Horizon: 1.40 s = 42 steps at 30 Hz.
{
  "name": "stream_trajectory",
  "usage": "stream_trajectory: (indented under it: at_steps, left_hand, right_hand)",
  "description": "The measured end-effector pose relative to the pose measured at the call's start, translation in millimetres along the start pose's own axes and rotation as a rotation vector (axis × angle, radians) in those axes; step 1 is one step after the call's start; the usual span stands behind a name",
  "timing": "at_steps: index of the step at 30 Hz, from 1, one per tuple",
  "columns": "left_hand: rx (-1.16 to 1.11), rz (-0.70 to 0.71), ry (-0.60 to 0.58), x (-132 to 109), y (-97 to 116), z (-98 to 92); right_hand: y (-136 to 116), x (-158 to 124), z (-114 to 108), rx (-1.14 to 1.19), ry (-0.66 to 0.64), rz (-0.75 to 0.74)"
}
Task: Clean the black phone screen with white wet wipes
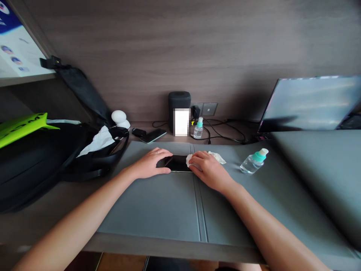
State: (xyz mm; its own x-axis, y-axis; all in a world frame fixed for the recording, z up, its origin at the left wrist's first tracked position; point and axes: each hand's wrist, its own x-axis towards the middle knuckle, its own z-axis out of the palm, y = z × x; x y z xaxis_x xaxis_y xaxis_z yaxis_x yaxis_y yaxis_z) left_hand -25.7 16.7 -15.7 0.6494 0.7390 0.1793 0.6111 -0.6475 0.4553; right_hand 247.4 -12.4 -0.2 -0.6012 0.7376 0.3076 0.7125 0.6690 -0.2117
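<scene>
A black phone (178, 163) lies flat on the grey desk mat (158, 203). My left hand (150, 164) rests over the phone's left end, fingers curled round its edge, holding it down. My right hand (207, 167) presses a white tissue (189, 159) onto the phone's right end, fingers closed on it. More of the tissue (217, 156) sticks out behind that hand. A small clear spray bottle with a teal cap (254, 161) lies on its side to the right of my right hand.
A black bag (42, 158) with white cloth and a neon green item sits at left. Behind the mat are a second phone (153, 136), a black speaker (179, 103), an upright spray bottle (198, 128), cables and wall sockets. An open laptop (310, 103) stands at right.
</scene>
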Motion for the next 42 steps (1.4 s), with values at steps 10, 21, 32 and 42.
stream_trajectory:
  at_steps: [10, 21, 32, 42]
  left_hand:
    - [-0.004, 0.001, 0.001, 0.3, 0.5, -0.1]
    - [-0.015, 0.003, 0.010, 1.6, 2.0, 0.4]
    - [-0.021, -0.010, -0.006, 0.5, 1.2, 0.4]
    - [-0.004, 0.000, -0.016, -0.1, 5.1, -2.7]
  right_hand:
    - [-3.6, 2.0, -0.3, -0.030, -0.001, 0.008]
    - [-25.4, 7.4, 9.6, 0.036, -0.008, -0.156]
    - [-10.0, 3.6, 1.5, 0.001, 0.036, -0.007]
    - [-8.0, 4.4, -4.1, -0.032, -0.001, 0.036]
